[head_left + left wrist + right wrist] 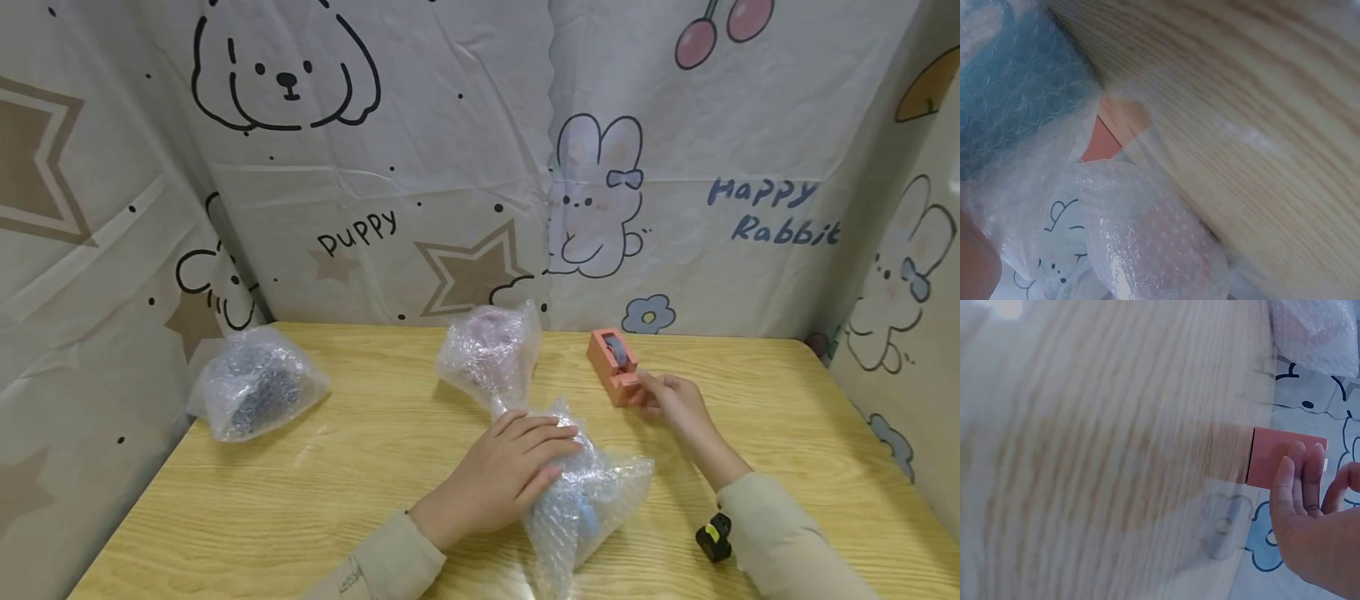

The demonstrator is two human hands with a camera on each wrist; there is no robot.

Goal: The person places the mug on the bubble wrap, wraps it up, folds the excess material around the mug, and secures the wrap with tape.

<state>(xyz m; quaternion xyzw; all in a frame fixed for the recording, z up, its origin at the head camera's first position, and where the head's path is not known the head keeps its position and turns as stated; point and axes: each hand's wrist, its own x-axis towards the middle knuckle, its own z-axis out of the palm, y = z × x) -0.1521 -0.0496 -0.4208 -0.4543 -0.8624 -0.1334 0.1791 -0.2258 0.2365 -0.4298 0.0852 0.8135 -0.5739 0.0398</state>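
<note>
A bubble-wrapped package (581, 500) with something light blue inside lies at the front middle. My left hand (498, 475) rests across its upper left side with fingers extended over the wrap. In the left wrist view, the blue item (1016, 87) shows through the bubbles. At the back right stands a coral tape dispenser (611, 367) with a roll of tape (617, 350) in it. My right hand (675, 404) reaches to its front end, fingertips at the cutter edge. In the right wrist view, several extended fingers (1297, 481) lie against the dispenser's front; no tape is visibly pulled out.
A bubble-wrapped pink item (491, 346) stands behind the blue package. Another wrapped, dark item (258, 383) sits at the back left. A small black object with a yellow part (714, 537) lies beside my right sleeve. Printed cloth (450, 167) walls in the wooden table (337, 483).
</note>
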